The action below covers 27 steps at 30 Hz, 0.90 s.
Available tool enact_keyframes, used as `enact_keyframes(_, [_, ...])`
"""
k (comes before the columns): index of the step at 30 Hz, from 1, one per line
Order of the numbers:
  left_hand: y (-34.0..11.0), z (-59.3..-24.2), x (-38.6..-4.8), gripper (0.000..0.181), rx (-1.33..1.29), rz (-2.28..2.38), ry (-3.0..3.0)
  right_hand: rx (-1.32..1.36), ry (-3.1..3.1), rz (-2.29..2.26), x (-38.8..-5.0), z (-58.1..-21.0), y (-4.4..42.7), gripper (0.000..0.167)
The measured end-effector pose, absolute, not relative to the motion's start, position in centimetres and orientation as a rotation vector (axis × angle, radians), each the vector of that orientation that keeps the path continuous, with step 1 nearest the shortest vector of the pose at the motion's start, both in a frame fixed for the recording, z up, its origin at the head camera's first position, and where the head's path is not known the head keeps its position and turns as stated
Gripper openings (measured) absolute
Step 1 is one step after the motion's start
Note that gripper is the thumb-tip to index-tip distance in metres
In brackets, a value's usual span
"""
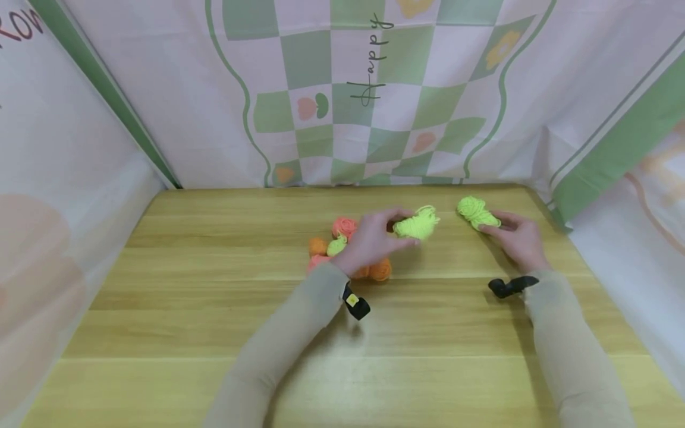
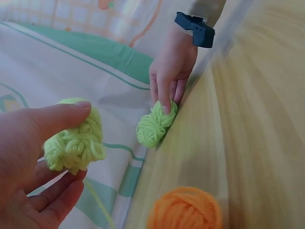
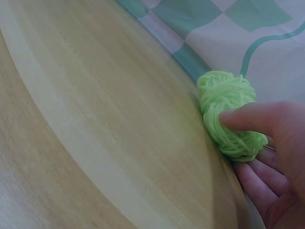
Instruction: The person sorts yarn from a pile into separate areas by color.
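Between the thumb and fingers of my left hand [image 1: 371, 241] is a yellow-green yarn skein [image 1: 417, 224], held above the table; a loose strand trails from it in the left wrist view. My right hand [image 1: 519, 239] pinches a second yellow-green yarn skein [image 1: 477, 213] near the table's back right, thumb across its side in the right wrist view. Under and behind my left hand lies a group of yarn balls: a coral ball [image 1: 344, 227], an orange ball [image 1: 317, 246], a small yellow-green ball [image 1: 337, 245] and others partly hidden by the hand.
The wooden table [image 1: 187, 309] meets a hanging printed cloth [image 1: 305, 65] along its back edge, with more cloth at both sides. Another orange yarn ball [image 1: 381, 269] sits at the right of the group. Black cameras [image 1: 357, 304] are strapped to both wrists.
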<state>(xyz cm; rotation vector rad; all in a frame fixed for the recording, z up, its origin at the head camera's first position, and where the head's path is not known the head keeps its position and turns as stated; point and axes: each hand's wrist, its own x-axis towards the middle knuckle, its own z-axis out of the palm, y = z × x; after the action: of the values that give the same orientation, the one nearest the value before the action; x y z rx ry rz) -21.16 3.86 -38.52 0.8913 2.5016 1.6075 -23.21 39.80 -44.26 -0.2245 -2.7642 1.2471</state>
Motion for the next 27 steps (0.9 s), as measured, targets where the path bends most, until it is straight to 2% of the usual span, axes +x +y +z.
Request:
enact_keyframes(12, [5.0, -36.4, -23.2, 0.051, 0.876, 1.563, 2.561, -0.224, -2.729, 1.286, -23.3, -44.4, 39.8, 0.076])
enact_keyframes(27, [6.1, -36.1, -25.3, 0.053, 0.751, 1.619, 2.560, -0.232, -2.733, 1.311, -23.3, -44.5, 39.9, 0.078])
